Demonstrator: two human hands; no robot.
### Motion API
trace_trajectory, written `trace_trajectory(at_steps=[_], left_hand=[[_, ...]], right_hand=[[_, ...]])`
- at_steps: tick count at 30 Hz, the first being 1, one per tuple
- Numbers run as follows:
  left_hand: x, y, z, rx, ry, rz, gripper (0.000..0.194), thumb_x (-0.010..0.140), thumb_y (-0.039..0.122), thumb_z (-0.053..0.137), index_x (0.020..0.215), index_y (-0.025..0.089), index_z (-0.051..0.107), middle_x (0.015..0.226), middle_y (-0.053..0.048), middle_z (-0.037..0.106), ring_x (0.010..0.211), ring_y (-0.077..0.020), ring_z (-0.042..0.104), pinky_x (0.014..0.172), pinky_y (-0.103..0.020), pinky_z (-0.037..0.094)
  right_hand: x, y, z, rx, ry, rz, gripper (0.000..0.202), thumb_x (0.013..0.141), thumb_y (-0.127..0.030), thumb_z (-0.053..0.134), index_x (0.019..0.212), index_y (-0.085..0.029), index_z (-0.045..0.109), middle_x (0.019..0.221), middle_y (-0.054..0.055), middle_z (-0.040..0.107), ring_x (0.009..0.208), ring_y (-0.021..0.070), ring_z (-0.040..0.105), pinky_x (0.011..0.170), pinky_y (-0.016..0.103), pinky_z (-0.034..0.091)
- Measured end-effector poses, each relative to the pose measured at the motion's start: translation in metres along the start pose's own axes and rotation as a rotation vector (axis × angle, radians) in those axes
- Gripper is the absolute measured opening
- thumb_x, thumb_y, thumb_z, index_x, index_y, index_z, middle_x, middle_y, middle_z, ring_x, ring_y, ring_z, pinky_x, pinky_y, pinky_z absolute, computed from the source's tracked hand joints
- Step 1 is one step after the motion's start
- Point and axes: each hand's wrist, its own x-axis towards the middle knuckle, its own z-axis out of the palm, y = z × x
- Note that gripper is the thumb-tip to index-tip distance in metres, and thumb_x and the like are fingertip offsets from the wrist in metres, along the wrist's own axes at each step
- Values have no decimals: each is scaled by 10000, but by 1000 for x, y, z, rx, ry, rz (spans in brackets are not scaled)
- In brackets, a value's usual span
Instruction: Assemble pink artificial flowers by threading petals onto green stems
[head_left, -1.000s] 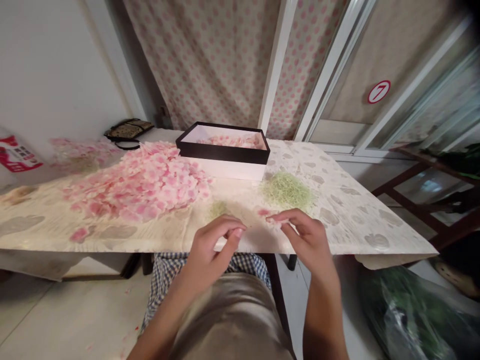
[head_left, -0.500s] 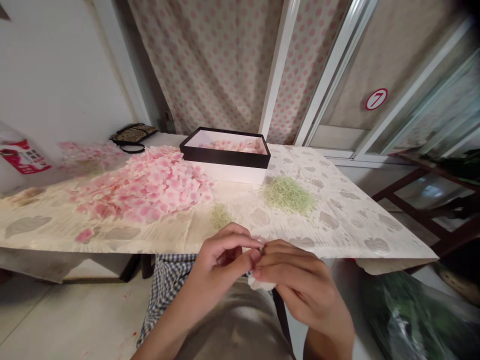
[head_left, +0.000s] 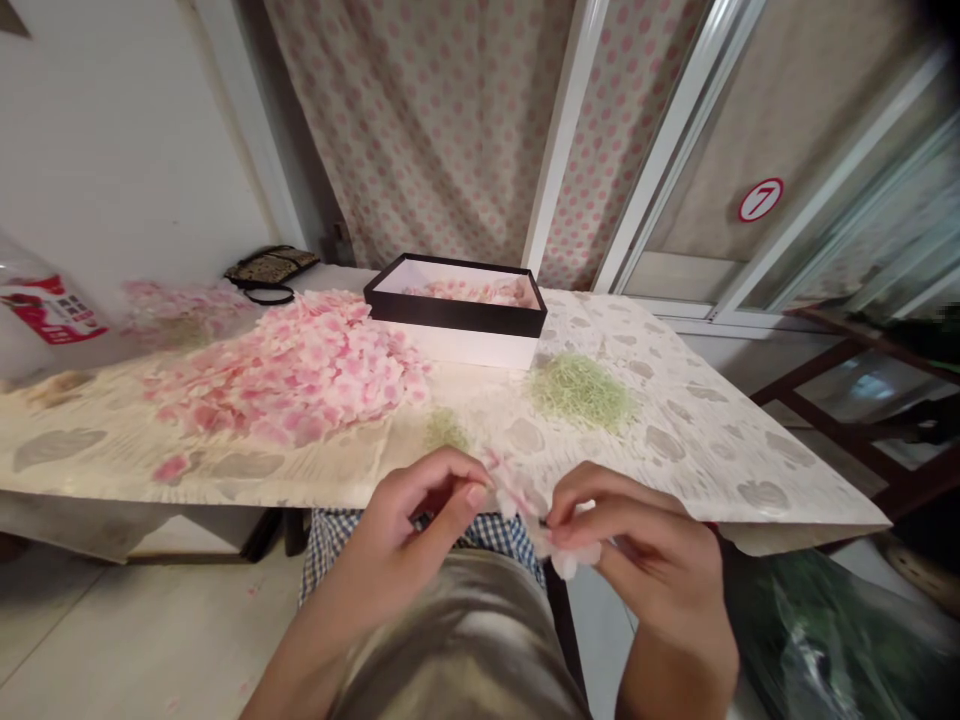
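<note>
Pale pink petals (head_left: 521, 495) stretch between my two hands, just in front of the table's near edge. My left hand (head_left: 431, 515) pinches their left end between thumb and forefinger. With fingers closed, my right hand (head_left: 634, 540) holds the right end, and whitish petals hang below its fingertips. A big heap of pink petals (head_left: 300, 370) lies on the table at the left. Beyond my right hand is a pile of thin green pieces (head_left: 583, 390), and a smaller green pile (head_left: 445, 428) sits beyond my left hand.
A white box with a black rim (head_left: 457, 313) stands at the table's back, pink petals inside. The patterned tablecloth (head_left: 675, 440) reaches the near edge. A dark pouch (head_left: 271, 266) and a bottle with a red label (head_left: 52, 308) are at the left.
My hands have moved apart, the left one leftward and the right one rightward. More of the petals now shows between them.
</note>
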Motion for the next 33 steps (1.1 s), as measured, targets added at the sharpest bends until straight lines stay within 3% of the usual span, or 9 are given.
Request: trace_trajectory(at_steps=[6,8,12,14,18,21,25,29,33], left_hand=[[1,1,0,183,-73,82,114,912,213,485,821,226,553,726,27,505,656,-91,489,583,-185,403],[2,0,-1,215,-67,115,125,912,186,475,817,220,548,739,26,516,666,-88,508,598,-184,415],[3,-5,-4,298,-25,105,121,908,202,514,884,246,625,796,35,625,670,-77,580,595,-173,437],[3,-5,-6,339,-51,66,128,909,215,530,927,260,649,843,41,672,726,-80,617,651,-173,458],[-1,1,-8,437,-192,75,173,927,162,479,941,253,625,828,48,636,746,-71,591,684,-174,434],[-5,8,-9,493,-253,35,157,927,171,466,1019,256,563,878,39,608,783,-85,573,707,-198,422],[-8,10,-10,461,-315,-15,115,922,241,498,1031,248,535,916,28,624,830,-105,588,734,-218,429],[-7,7,-14,352,-354,68,44,895,214,549,909,219,590,850,29,648,769,-93,606,723,-201,443],[-6,7,-14,281,-288,101,72,862,175,595,841,211,655,754,37,653,662,-64,599,645,-158,444]], right_hand=[[3,9,3,165,-50,13,207,818,-58,581,892,-226,677,800,20,654,729,133,625,641,267,511],[0,5,-1,253,-196,-16,141,886,-189,549,787,-227,642,756,12,654,694,114,633,638,238,526],[-5,-7,-4,451,-423,-140,354,960,-379,397,663,-211,492,776,16,655,717,101,665,666,198,558],[-4,-9,0,429,-396,-161,315,958,-316,416,682,-198,513,848,31,659,769,114,670,692,207,560],[3,-3,12,144,-196,48,216,825,3,539,814,-179,656,1051,51,619,939,134,636,830,240,510],[7,8,16,129,-87,105,257,781,50,574,859,-171,680,1067,55,599,937,132,628,842,261,500],[7,17,14,241,-112,75,233,775,34,614,860,-166,697,1022,55,636,864,128,644,785,270,521],[8,21,9,345,-180,90,202,779,4,635,862,-161,715,984,69,641,835,137,651,752,282,528],[8,26,6,501,-276,85,148,777,-36,658,846,-146,729,976,87,624,821,150,643,753,318,538]])
